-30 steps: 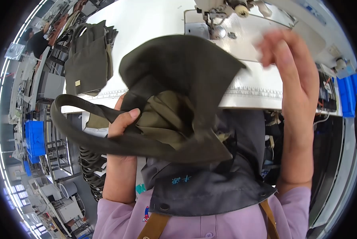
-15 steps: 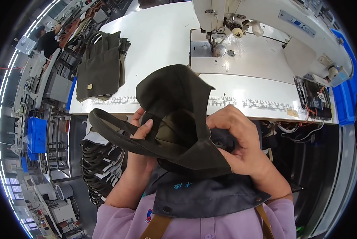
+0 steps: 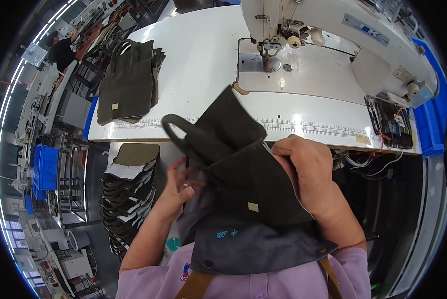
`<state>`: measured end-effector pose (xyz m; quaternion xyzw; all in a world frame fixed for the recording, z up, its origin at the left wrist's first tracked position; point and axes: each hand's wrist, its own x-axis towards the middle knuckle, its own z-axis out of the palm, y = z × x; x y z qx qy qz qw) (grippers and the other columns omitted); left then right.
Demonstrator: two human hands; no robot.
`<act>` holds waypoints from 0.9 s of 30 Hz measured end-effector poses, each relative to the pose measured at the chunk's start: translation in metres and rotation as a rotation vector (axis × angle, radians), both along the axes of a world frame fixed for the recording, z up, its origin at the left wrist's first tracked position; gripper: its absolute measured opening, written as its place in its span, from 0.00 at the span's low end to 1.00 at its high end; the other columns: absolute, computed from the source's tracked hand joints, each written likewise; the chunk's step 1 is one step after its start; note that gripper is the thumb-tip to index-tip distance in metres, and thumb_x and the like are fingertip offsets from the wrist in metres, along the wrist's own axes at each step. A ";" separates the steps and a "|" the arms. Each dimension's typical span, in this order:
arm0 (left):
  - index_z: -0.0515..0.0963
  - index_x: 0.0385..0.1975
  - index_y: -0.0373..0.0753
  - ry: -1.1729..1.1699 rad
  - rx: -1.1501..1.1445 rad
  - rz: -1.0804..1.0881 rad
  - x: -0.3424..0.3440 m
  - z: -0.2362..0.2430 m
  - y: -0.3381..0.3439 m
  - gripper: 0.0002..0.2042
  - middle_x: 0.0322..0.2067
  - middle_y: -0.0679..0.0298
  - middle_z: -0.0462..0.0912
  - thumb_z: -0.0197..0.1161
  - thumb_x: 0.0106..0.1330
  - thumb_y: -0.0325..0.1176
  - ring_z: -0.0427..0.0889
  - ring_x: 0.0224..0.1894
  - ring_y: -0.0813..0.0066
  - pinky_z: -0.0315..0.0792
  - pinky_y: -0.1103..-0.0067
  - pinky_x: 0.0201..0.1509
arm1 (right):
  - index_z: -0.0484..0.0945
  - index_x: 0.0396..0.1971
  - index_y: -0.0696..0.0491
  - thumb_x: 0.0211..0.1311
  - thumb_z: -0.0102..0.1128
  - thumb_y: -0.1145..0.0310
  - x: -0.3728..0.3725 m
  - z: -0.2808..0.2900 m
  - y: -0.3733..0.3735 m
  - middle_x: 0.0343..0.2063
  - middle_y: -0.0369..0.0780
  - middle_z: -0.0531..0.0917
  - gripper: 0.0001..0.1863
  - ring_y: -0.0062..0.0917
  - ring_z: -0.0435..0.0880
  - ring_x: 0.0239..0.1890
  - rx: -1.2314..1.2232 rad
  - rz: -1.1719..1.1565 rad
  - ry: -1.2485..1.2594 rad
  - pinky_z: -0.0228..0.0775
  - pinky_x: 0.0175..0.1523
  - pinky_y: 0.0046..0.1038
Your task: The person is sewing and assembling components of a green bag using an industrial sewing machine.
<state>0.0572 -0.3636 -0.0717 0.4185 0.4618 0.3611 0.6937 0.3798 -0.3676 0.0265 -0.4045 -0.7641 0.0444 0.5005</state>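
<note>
Holding a dark olive bag (image 3: 256,174) just below the middle of the head view, the right hand (image 3: 308,169) is closed on its pale right-hand edge; the fingers are hidden, so how deep they reach cannot be told. The left hand (image 3: 176,187), left of centre, is apart from the right, with fingers loosely spread and blurred beside the bag; whether a fingertip touches it cannot be told. The bag lies over the lap in front of the grey apron (image 3: 263,249), its upper part overlapping the near edge of the white table (image 3: 193,60). The step in hand looks like turning the bag about to arrange its panels, and a next move would call for a left-hand hold on the loose side to steady the cloth. The bag tilts: its handle loop (image 3: 172,137) points to the upper left, the pale edge faces right, and its long axis appears to run from upper left to lower right, though folds blur this. A small gold label (image 3: 253,207) shows on the lower panel. The sewing machine (image 3: 398,40) stands upper right, well apart.
</note>
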 end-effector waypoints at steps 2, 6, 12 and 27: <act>0.50 0.72 0.45 0.414 0.350 0.204 -0.009 0.031 0.007 0.49 0.67 0.55 0.63 0.76 0.52 0.35 0.69 0.64 0.61 0.66 0.66 0.62 | 0.77 0.35 0.53 0.59 0.69 0.73 -0.006 0.002 0.006 0.25 0.39 0.80 0.09 0.35 0.81 0.22 0.027 0.011 -0.081 0.69 0.26 0.34; 0.72 0.57 0.37 0.666 1.120 0.246 0.016 0.119 0.012 0.38 0.65 0.55 0.70 0.67 0.61 0.65 0.69 0.66 0.59 0.59 0.66 0.68 | 0.74 0.31 0.52 0.60 0.69 0.68 -0.032 0.014 0.018 0.21 0.39 0.76 0.11 0.36 0.79 0.21 -0.030 0.215 -0.121 0.69 0.25 0.37; 0.77 0.46 0.44 0.794 1.304 -0.166 0.081 0.149 0.026 0.27 0.42 0.70 0.82 0.74 0.56 0.57 0.81 0.49 0.69 0.48 0.57 0.69 | 0.76 0.32 0.53 0.59 0.69 0.66 -0.051 0.027 0.026 0.25 0.39 0.81 0.10 0.37 0.84 0.28 -0.170 0.354 -0.331 0.74 0.29 0.38; 0.82 0.29 0.44 0.774 1.078 -0.319 0.079 0.125 0.086 0.04 0.29 0.72 0.79 0.67 0.54 0.29 0.80 0.45 0.76 0.46 0.62 0.72 | 0.81 0.34 0.58 0.58 0.70 0.73 0.002 0.000 0.050 0.29 0.41 0.82 0.07 0.32 0.81 0.30 -0.560 0.249 0.113 0.71 0.36 0.28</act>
